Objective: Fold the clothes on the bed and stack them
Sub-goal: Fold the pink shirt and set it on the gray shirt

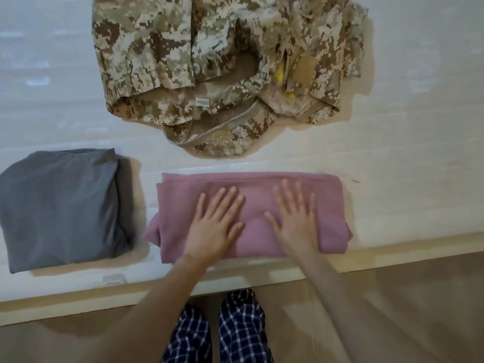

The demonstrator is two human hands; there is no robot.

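Bed (406,153) surface, free zones: wide bare sheet right of pink folded garment (256,184), out to the frame edge; bare sheet at far left, beyond grey folded garment (57,205). Bare strip between grey and pink pieces, running from the bed's near edge toward the far side. Narrower strip between pink garment's far edge and collar of camouflage jacket (209,61). Obstacles: jacket, lumpy, fills far centre; grey piece near left; pink piece near centre, its top taken by left hand (214,226) and right hand (296,224), both flat, bare cloth between them
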